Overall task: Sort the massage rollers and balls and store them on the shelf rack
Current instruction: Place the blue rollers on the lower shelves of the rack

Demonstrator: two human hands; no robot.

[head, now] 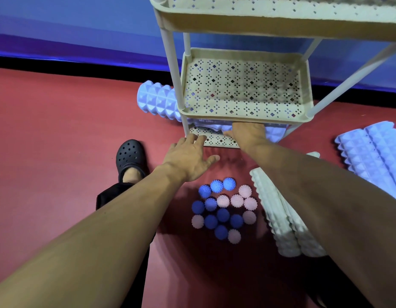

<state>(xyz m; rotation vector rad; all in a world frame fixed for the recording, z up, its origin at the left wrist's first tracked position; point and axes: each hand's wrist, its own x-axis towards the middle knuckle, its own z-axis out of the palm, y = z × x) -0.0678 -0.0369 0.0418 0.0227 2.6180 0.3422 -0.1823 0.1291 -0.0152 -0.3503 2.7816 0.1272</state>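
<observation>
We note one blue roller (158,101) lying across the bottom tier of the shelf rack (244,117), our left hand (189,160) spread open beside it, our right hand (248,132) reaching in with its grip hidden; the balls (223,208), white rollers (281,216) and two blue rollers (372,150) remain on the floor.

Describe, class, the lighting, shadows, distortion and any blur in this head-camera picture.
Head view: cool bluish light tints the wall and the foam rollers; the arms cast dark shadows over the spiky balls and red floor; wide-angle distortion splays the shelf rack posts outward; the top tier looks soft, slightly blurred.
</observation>
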